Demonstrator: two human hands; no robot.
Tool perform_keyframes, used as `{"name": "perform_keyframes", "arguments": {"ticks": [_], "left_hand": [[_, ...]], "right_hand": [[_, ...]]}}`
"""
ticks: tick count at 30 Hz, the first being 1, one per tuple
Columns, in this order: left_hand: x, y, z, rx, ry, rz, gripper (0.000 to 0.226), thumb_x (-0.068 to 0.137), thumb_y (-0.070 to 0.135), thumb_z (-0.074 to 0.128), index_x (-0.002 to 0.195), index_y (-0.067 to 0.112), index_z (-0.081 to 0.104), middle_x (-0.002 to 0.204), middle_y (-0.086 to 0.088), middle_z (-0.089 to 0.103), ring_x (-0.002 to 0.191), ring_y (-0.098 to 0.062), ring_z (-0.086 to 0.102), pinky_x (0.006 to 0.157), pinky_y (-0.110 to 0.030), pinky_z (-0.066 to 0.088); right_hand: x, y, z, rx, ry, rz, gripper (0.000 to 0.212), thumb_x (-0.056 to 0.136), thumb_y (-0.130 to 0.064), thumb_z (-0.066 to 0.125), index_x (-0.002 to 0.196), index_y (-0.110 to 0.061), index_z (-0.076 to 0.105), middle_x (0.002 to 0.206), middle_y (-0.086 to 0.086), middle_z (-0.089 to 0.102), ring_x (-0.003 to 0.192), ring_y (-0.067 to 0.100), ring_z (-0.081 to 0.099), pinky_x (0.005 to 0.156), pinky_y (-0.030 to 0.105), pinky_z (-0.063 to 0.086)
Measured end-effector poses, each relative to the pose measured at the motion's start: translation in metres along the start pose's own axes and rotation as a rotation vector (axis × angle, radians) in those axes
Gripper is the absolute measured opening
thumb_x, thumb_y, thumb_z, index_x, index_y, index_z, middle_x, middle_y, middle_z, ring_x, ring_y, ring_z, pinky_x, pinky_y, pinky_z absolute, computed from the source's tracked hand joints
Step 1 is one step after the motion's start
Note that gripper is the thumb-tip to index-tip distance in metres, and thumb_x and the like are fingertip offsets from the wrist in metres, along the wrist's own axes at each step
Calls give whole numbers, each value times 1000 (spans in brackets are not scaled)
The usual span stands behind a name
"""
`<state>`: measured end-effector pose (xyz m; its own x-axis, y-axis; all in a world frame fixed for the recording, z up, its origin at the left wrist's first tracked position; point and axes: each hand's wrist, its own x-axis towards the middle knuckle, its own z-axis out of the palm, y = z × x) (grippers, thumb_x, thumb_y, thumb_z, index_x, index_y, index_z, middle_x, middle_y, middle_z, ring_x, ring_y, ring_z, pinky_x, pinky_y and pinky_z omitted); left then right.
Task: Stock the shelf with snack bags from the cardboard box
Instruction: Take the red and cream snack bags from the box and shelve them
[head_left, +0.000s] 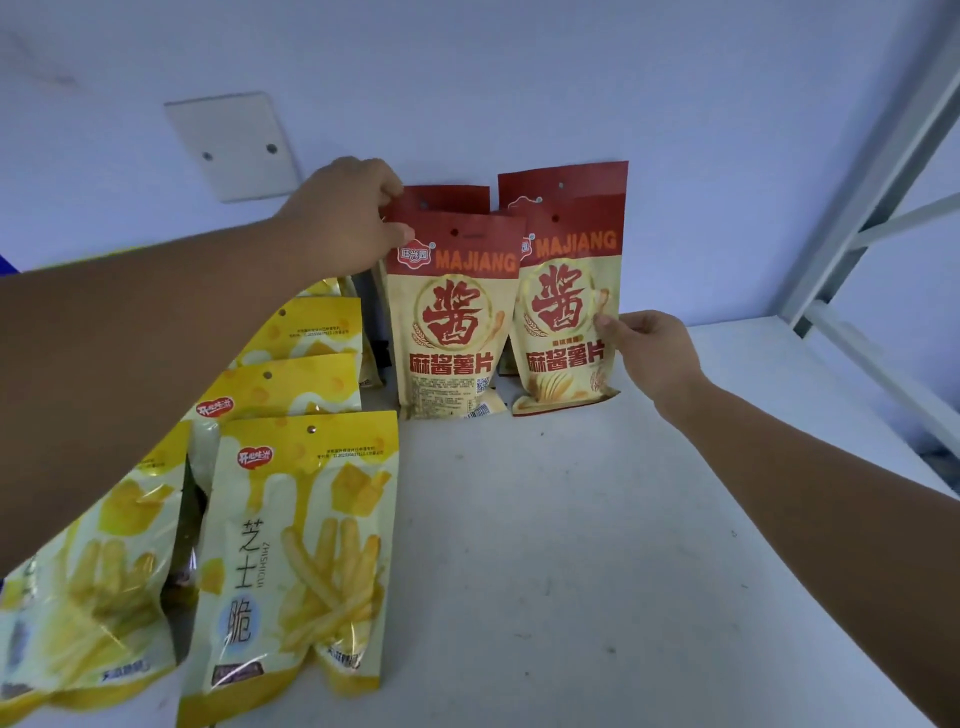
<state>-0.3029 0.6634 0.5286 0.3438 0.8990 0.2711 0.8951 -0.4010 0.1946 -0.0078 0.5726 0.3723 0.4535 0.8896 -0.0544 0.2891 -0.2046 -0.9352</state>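
Two red-and-cream MAJIANG snack bags stand upright at the back of the white shelf (597, 545). My left hand (343, 218) pinches the top left corner of the left bag (452, 322). My right hand (652, 351) pinches the right edge of the right bag (566, 312). More red bags stand behind each of these, against the wall. Several yellow cheese-stick bags (296, 545) stand in rows on the left of the shelf, partly under my left forearm. The cardboard box is out of view.
A pale wall with a white blanking plate (234, 145) backs the shelf. A grey metal shelf upright with a diagonal brace (872, 171) rises at the right.
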Motion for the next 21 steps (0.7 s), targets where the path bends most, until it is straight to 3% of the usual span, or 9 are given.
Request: {"name": "perform_keyframes", "arguments": {"ticks": [5,8,11,14,17,19,21], "left_hand": [[-26,6,-8,-38,109,163,32,90,32,69,116,14,66,111,-6,66,97,-16,61,87,-33,48],[-50,18,-9,-165,-7,223,21,92,31,68,109,18,68,98,6,67,84,-6,60,77,-25,48],[-71,28,-4,-252,-106,312,17,91,29,69,106,21,70,95,9,68,80,6,58,66,-13,41],[-95,42,2,-338,-190,391,15,91,28,71,105,22,71,93,13,68,81,4,61,67,-13,46],[-120,61,5,-407,-249,472,12,89,29,73,101,25,72,91,14,69,83,1,64,79,-24,55],[-137,77,3,-423,-286,525,12,87,30,75,99,26,73,91,14,70,84,0,65,81,-26,55],[-152,93,1,-437,-314,564,14,86,31,76,98,25,74,91,13,71,84,-2,67,81,-28,55]], "right_hand": [[-19,3,-14,-95,146,-33,37,92,-50,60,70,-33,37,68,-12,39,62,7,37,54,22,28],[-51,3,-27,-85,211,-40,25,94,-42,60,78,-27,48,71,-13,46,62,7,44,54,21,32],[-99,-1,-38,-49,225,-19,20,94,-38,63,96,-18,65,88,-9,66,72,6,59,63,23,43],[-153,-2,-51,8,204,-18,14,92,-31,67,92,-18,73,91,-2,75,79,11,66,78,31,53],[-206,-5,-67,-23,162,-15,15,92,-28,69,87,-16,76,89,0,78,85,17,71,89,39,56],[-239,-11,-76,-87,171,-22,16,90,-31,70,85,-17,77,89,1,78,81,18,68,81,40,57],[-268,-16,-87,-123,201,-20,15,88,-31,70,84,-18,76,89,2,77,77,17,65,67,33,54]]}}
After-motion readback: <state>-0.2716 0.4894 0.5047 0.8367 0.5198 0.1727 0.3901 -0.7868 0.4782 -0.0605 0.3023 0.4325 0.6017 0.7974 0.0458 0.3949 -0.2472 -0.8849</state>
